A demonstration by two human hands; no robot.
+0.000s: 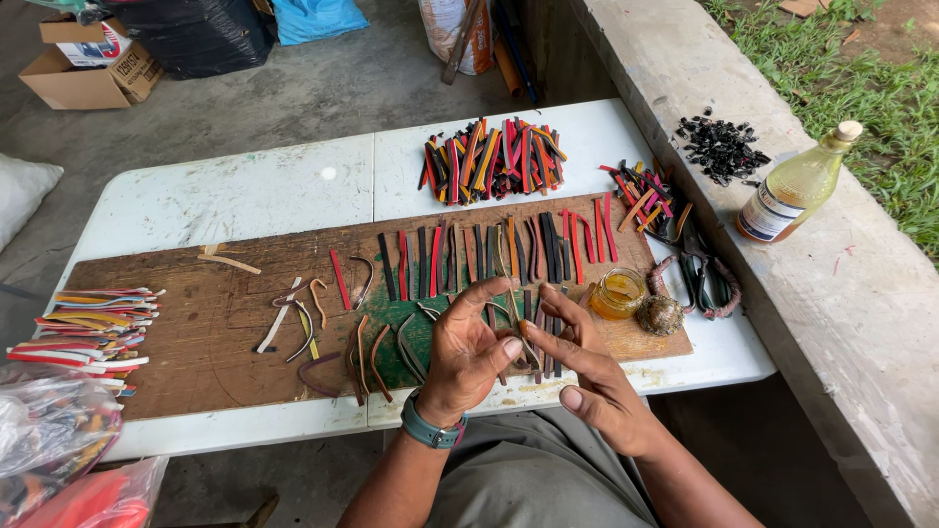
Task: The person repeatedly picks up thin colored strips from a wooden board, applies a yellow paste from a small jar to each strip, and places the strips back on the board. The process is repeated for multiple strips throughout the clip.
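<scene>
My left hand (468,354), with a teal wristband, and my right hand (585,368) meet over the near edge of a brown wooden board (186,328). Their fingertips touch around a thin dark strip (513,303) that runs up from between them. A row of red, black and brown strips (489,252) lies side by side on the board just beyond my hands. Several curled strips (323,323) are scattered to the left of my left hand. A small open jar of amber liquid (617,293) stands right of my fingers.
A heap of coloured strips (494,158) sits on the white folding table (245,191). More strips (93,328) lie at the left end, over plastic bags (49,430). Pliers (699,269), a bottle (797,186) and black bits (722,149) are at the right.
</scene>
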